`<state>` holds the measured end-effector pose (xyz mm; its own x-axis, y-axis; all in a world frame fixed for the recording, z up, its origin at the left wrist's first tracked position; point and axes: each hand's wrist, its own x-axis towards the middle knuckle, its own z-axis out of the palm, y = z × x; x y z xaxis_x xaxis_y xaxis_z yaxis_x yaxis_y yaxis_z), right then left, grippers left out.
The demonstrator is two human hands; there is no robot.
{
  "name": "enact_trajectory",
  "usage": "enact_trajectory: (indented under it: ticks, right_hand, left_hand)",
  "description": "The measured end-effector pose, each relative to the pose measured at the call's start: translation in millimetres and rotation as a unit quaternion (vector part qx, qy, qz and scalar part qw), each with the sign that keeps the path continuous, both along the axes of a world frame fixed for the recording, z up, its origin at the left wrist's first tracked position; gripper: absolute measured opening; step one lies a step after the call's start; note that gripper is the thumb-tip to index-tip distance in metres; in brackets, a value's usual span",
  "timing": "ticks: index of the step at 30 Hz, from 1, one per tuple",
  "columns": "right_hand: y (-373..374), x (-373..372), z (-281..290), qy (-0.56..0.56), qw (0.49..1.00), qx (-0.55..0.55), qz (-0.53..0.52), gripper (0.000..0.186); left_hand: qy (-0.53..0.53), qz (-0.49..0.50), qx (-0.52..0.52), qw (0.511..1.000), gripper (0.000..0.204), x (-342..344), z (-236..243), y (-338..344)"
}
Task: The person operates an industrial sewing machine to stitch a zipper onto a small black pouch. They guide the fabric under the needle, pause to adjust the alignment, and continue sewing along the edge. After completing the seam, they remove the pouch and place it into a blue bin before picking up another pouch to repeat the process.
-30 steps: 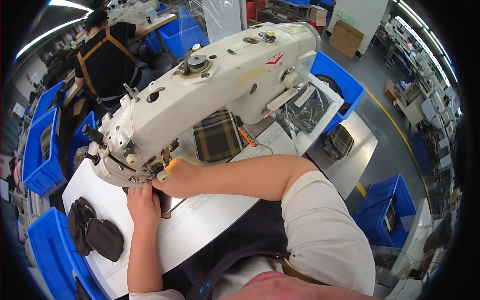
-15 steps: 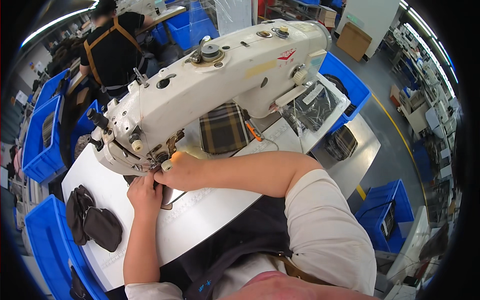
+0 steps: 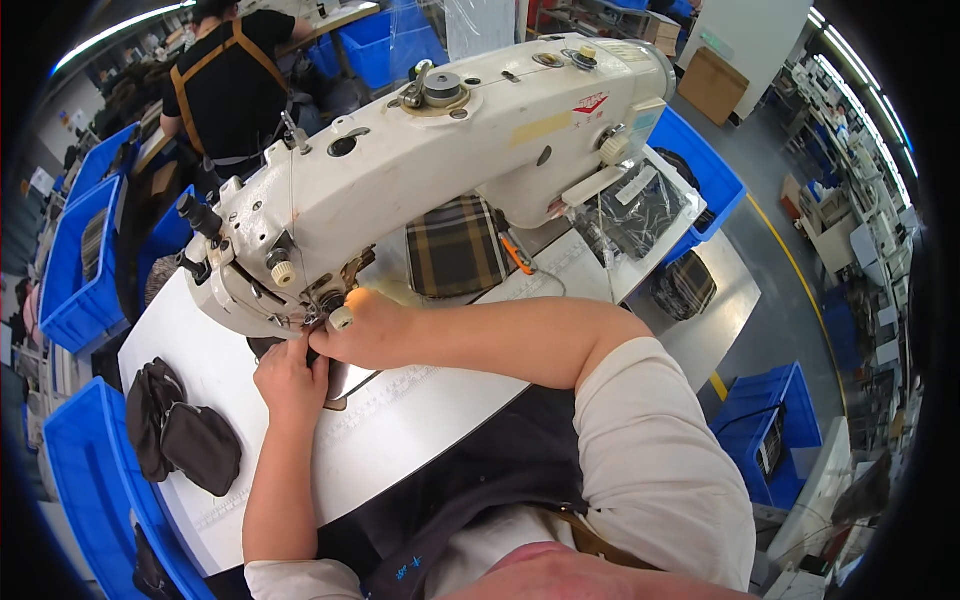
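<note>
A white industrial sewing machine (image 3: 420, 170) spans the white table (image 3: 420, 410). Just under its needle end, my left hand (image 3: 293, 376) presses dark fabric (image 3: 266, 347), fingers close together and pointing forward. My right hand (image 3: 365, 330) is curled beside it at the presser foot, thumb and fingertips on the same fabric, partly hidden by the machine's knobs. Two dark brown cloth pieces (image 3: 183, 428) lie left of my left arm. Behind my right forearm, plaid fabric pieces (image 3: 455, 250) and an orange-handled tool (image 3: 518, 255) lie on the machine bed.
Blue bins (image 3: 75, 440) line the left side; others stand at the right (image 3: 760, 430) and behind the machine (image 3: 700, 150). A clear-bagged item (image 3: 630, 215) and more plaid fabric (image 3: 683, 285) lie rightward. A co-worker (image 3: 225, 90) sits back left. A cardboard sheet (image 3: 715, 80) leans against a pillar.
The view has shifted slightly, so the machine appears higher and farther right. Both my hands stay at the needle, my left fingers slightly more bent than a second ago.
</note>
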<state>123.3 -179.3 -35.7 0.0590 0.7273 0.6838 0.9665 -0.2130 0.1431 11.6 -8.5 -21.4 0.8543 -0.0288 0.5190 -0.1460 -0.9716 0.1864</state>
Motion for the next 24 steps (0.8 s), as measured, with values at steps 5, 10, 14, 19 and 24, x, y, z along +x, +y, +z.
enact_trajectory:
  ticks: [5,10,14,19,24]
  right_hand:
    - [-3.8,-1.5,0.9,0.034,0.990,-0.136,-0.005,0.026]
    - [2.3,-0.2,-3.7,-0.043,0.999,-0.016,-0.027,0.024]
    - [3.0,0.4,-6.1,-0.052,0.999,-0.004,-0.015,0.026]
    - [-8.3,-3.3,5.5,-0.058,0.998,-0.025,0.013,0.021]
    - [-13.7,-9.6,17.6,-0.042,0.998,-0.056,-0.001,0.015]
  left_hand:
    - [0.074,-0.033,-0.064,0.995,0.037,-1.6,11.0,5.0]
    - [0.214,-0.052,-0.255,0.941,0.033,-10.2,22.1,18.9]
    - [0.197,-0.103,-0.273,0.936,0.030,-10.2,25.1,19.0]
    - [0.246,-0.132,-0.167,0.946,0.032,-1.5,42.1,21.9]
    - [0.208,-0.109,-0.081,0.969,0.031,-1.1,44.6,17.9]
